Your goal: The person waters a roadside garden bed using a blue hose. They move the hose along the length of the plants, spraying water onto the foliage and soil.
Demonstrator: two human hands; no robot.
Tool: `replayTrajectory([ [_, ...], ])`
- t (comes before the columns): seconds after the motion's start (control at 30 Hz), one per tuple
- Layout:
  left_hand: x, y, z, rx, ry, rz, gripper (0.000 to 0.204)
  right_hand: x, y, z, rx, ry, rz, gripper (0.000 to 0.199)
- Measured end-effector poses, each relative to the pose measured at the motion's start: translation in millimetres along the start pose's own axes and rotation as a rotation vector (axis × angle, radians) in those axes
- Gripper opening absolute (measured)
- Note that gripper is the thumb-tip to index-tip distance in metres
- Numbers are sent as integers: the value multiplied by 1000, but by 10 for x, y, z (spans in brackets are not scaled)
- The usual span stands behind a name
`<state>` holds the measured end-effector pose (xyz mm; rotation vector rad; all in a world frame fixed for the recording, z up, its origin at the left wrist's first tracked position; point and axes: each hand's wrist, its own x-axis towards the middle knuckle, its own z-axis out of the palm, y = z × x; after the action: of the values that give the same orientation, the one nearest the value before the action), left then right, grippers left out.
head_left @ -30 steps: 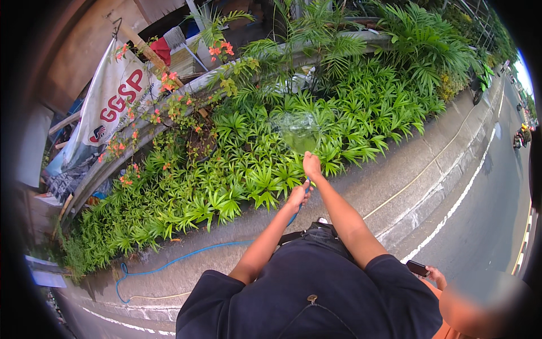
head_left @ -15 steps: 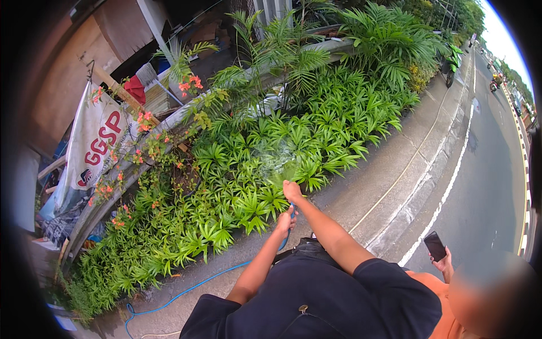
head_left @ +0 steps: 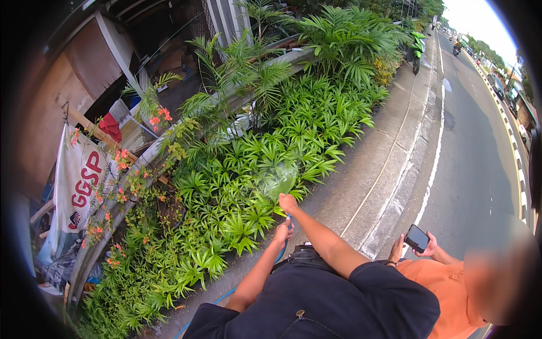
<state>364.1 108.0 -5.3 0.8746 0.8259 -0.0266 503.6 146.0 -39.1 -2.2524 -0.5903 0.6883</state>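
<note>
Both hands [head_left: 397,248] of the bystander [head_left: 432,291] now flank the phone [head_left: 416,239].

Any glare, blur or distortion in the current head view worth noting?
Head view: sky washed out at upper right; striped kerb bowed near the right rim, picture corners black. Same head view: spray hazy over clearer plants, and heavy blur over part of the person in orange at lower right.

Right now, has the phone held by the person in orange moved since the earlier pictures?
Yes, left: the phone earlier appeared right of the white road line; now it overlaps that line.
</note>
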Motion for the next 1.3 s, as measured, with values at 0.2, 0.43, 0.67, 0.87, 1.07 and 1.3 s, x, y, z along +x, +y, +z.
replayTrajectory([
  [0.2, 58, -28, 134, 30, 57, 36, 40, -8, 10, -121, -4, -14, -4, 60],
  [0.43, 150, -91, 148, 50, 85, 100, 41, 71, 69, -81, -40, 22, -62, 59],
  [0.67, 151, -138, 144, 49, 103, 128, 40, 51, 27, -144, -8, -144, 24, 53],
  [0.87, 126, -130, 165, -13, 113, 95, 37, -59, -86, -175, -45, -106, -45, 53],
  [1.07, 92, -68, 186, -57, 91, 61, 34, 20, -31, -118, -30, -122, -57, 50],
  [1.3, 140, -92, 193, -79, 97, 44, 35, 37, 7, -92, -43, -110, -50, 49],
])
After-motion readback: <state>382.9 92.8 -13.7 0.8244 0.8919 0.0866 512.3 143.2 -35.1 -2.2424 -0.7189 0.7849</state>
